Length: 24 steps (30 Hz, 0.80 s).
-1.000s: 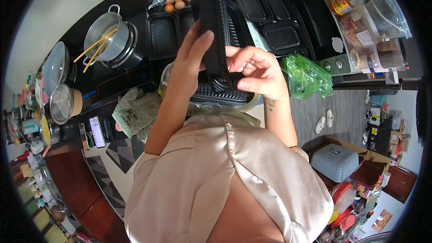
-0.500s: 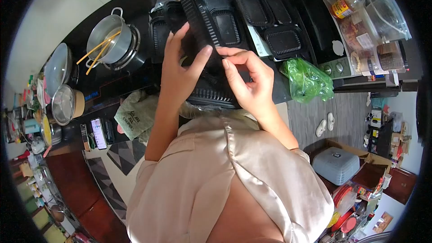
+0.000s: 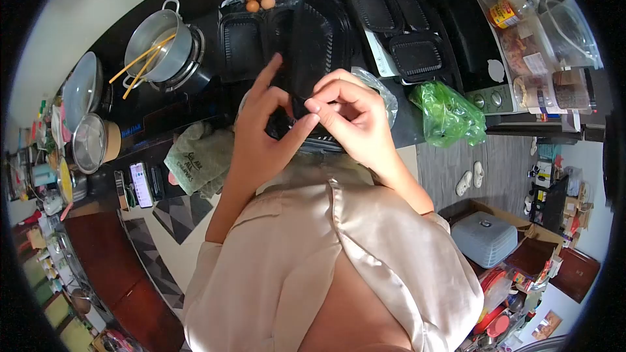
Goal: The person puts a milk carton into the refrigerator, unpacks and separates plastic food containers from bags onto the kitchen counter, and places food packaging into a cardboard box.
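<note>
A black plastic food tray (image 3: 324, 36) is held by its near corner, its far part reaching over other black trays on the counter. My right hand (image 3: 355, 114) pinches that corner between thumb and bent fingers. My left hand (image 3: 264, 124) is at the same corner, thumb and curled fingers closing on it, with the index finger pointing up. Underneath and partly hidden by my hands are more black trays and clear plastic wrap (image 3: 385, 94). Another black tray (image 3: 242, 45) lies left of the held one.
Several eggs (image 3: 268, 2) lie in clear plastic behind the trays. More black trays (image 3: 417, 55) and a green plastic bag (image 3: 447, 114) are at right. On the left, a pot (image 3: 156, 45) with chopsticks stands on the stove, near a cloth (image 3: 199, 156) and phone (image 3: 141, 184).
The held tray has swung from upright to a flatter tilt away from me, uncovering the eggs. Both hands have come closer together at its near corner.
</note>
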Each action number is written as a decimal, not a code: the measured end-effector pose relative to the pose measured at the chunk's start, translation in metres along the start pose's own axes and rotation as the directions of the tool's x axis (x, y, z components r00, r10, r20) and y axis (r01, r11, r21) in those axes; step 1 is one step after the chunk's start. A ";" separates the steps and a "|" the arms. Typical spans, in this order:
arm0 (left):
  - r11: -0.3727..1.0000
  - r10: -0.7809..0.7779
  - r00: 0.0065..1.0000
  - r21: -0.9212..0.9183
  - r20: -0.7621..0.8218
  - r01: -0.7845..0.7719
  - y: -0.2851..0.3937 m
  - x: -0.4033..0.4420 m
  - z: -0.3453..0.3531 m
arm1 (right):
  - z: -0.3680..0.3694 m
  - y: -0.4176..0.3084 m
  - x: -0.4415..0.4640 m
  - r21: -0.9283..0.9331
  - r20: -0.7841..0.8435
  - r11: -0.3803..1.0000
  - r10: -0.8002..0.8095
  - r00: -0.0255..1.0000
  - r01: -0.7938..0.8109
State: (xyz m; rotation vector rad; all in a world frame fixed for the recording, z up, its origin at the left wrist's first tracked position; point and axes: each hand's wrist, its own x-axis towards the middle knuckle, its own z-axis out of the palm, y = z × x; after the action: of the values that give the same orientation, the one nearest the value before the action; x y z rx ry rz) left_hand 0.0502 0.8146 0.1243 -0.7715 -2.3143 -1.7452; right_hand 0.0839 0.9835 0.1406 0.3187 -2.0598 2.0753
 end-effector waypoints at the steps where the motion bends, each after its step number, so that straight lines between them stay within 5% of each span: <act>1: 0.996 -0.044 0.996 0.077 0.082 0.038 0.003 0.000 -0.002 | 0.000 0.000 0.000 0.001 0.004 1.000 0.001 1.000 -0.001; 6: 0.998 -0.038 0.999 -0.052 -0.009 0.038 -0.002 -0.003 0.002 | -0.009 -0.005 0.001 0.025 -0.102 1.000 -0.004 0.995 0.006; 9: 0.899 -0.377 0.923 -0.267 -0.070 0.347 0.000 -0.006 -0.003 | -0.027 -0.027 0.004 0.073 -0.335 0.996 -0.013 0.942 0.040; 11: 0.888 -0.411 0.908 -0.259 -0.075 0.381 -0.005 -0.010 -0.006 | -0.049 -0.031 0.003 0.021 -0.418 1.000 -0.010 0.908 0.020; 16: 0.930 -0.347 0.920 -0.192 -0.183 0.313 -0.015 -0.015 -0.012 | -0.107 -0.038 -0.011 -0.136 -0.640 0.990 -0.107 0.761 0.025; 24: 0.931 -0.356 0.915 -0.153 -0.188 0.331 -0.023 -0.018 -0.020 | -0.177 -0.004 0.002 -0.356 -0.712 0.934 -0.254 0.654 -0.025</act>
State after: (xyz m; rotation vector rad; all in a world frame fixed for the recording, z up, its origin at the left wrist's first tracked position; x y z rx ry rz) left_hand 0.0511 0.7863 0.1033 -0.1769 -2.3213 -2.0052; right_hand 0.0808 1.1602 0.1436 -0.4081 -1.7242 1.3589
